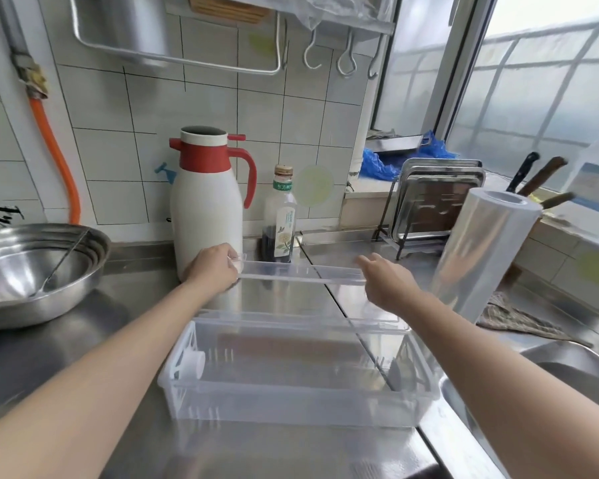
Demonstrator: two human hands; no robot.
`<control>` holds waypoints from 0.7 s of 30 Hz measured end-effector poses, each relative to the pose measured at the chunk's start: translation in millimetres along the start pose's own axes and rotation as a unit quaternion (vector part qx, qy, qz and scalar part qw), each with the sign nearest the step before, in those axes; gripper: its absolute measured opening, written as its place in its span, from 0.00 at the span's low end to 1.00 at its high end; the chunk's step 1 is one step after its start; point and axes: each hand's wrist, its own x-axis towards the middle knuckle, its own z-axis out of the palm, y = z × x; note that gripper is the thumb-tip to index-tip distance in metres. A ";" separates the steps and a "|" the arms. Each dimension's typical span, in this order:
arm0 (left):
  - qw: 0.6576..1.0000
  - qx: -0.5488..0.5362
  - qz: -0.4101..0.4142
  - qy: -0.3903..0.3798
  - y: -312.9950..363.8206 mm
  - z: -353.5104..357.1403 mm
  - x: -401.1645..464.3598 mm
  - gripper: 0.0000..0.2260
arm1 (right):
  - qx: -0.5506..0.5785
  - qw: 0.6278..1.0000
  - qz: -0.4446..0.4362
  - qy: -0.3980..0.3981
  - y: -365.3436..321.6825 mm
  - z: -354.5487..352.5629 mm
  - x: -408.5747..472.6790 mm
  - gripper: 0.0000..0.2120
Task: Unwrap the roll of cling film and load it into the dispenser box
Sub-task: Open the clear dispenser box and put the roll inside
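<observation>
One clear dispenser box [291,385] is sitting open on the steel surface [125,340], its raised lid [301,273] gripped at the left end by the left hand [213,267]. The right hand [388,283] is hovering relaxed, holding nothing, beside the lid's right end. One cling film roll [481,254] is standing upright nearby, its base hidden behind the right forearm.

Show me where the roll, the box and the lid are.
roll [481,257], head view, middle of its side
box [291,406], head view, front wall
lid [301,273], head view, upper edge
</observation>
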 end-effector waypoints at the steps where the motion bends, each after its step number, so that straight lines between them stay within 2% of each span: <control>1: 1.000 -0.005 -0.001 -0.004 -1.0 2.0 1.7 0.13 | 0.002 1.000 -0.001 -0.005 0.6 4.0 0.6 0.24; 3: 1.000 -0.002 -0.008 -0.030 -1.7 5.3 3.8 0.13 | 0.004 1.000 -0.003 -0.016 1.0 10.1 0.5 0.25; 7: 0.994 0.018 -0.031 -0.102 -1.0 7.0 2.1 0.20 | 0.004 0.998 -0.006 -0.056 -0.3 12.5 -3.1 0.26; 13: 0.994 0.038 -0.013 -0.102 4.8 -9.7 -17.6 0.26 | 0.026 0.996 -0.009 -0.081 -8.2 -17.2 -14.0 0.25; 18: 0.989 0.133 -0.006 -0.061 11.2 -35.9 -58.9 0.16 | 0.012 0.995 -0.018 -0.093 -23.4 -45.0 -40.4 0.19; 21: 0.962 0.256 -0.002 -0.095 17.9 -50.0 -89.8 0.14 | 0.015 0.993 -0.025 -0.116 -33.2 -56.1 -58.5 0.19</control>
